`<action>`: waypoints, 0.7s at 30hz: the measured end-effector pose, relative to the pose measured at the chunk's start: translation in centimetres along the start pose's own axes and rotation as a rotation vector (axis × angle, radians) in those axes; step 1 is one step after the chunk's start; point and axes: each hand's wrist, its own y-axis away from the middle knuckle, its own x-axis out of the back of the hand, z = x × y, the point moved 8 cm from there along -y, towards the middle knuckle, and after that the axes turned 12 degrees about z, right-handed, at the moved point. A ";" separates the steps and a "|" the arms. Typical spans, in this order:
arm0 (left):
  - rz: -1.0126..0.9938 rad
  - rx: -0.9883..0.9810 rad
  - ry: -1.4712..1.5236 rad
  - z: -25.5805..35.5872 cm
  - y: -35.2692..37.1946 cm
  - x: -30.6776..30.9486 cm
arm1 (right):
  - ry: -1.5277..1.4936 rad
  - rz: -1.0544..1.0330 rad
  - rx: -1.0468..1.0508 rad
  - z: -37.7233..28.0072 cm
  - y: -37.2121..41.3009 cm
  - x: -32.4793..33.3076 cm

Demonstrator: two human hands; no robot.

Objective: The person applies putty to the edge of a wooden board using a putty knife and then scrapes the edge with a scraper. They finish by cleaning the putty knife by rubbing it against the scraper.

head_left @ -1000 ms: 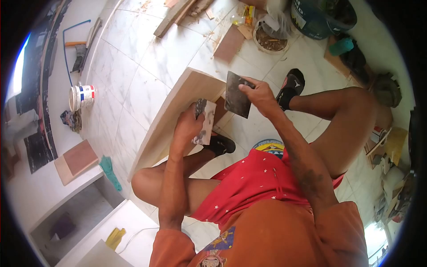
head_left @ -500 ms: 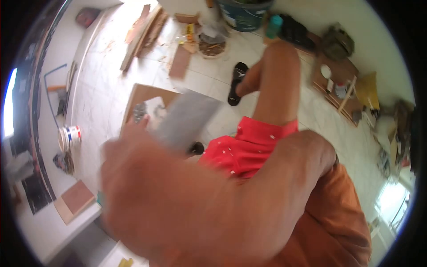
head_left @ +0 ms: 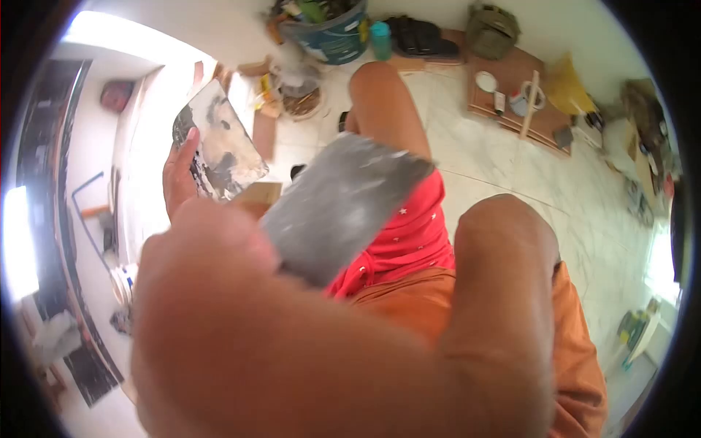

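Note:
My right hand [head_left: 208, 244] is closed around a grey scraper blade [head_left: 343, 208], whose flat rectangular face points away from me; any handle is hidden in the fist. My right forearm fills the lower middle of the view. Beyond it, my left hand [head_left: 179, 175] holds a flat putty board [head_left: 226, 139], with the thumb on its edge. Cream and dark smears cover the board. The blade and board are apart, the blade being to the right and nearer to me.
A blue-green bucket [head_left: 339, 36] stands by the far wall, beside a turquoise bottle [head_left: 380, 41]. Farther right, a brown board [head_left: 482, 102] carries cups and a wooden stick. A striped white bucket [head_left: 125, 283] sits at left. Light tiles [head_left: 504, 171] form the floor.
The view has shifted and turned. The left hand's putty board, earlier mostly hidden behind the right hand and blade, is now raised into plain sight. The scraper blade shows more of its face.

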 end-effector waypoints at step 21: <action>-0.352 0.193 0.363 -2.4 -6.1 -16.1 | -1.046 1.600 -1.422 20.6 19.4 5.6</action>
